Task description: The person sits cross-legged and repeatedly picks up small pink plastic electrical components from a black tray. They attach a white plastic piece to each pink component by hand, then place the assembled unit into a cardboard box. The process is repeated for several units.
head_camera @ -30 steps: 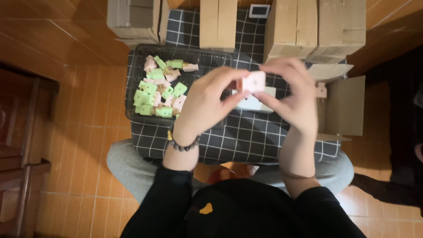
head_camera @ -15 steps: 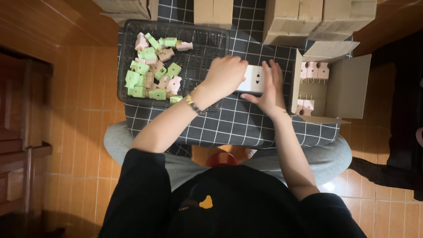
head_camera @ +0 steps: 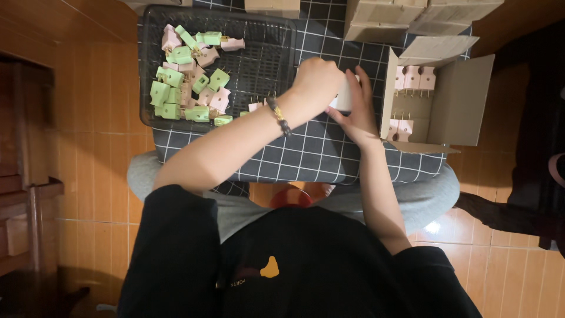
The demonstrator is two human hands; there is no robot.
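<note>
1. Our left hand [head_camera: 318, 79] curls closed over a small white block [head_camera: 342, 100], pinning it on the checked board [head_camera: 306, 153] near its far edge.
2. Our right hand [head_camera: 356, 112] cups the block from below, fingers loosely bent, steadying it.
3. Green and pink plugs [head_camera: 188, 82] fill the black tray [head_camera: 276, 65] at the far left corner; pink ones stand in rows in the cardboard box [head_camera: 459, 100] on the right edge.

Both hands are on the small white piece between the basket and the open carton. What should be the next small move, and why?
Probably carry the white piece, held by the left hand and right hand, sideways into the open carton: pink plugs already stand there in rows, with room left.
</note>
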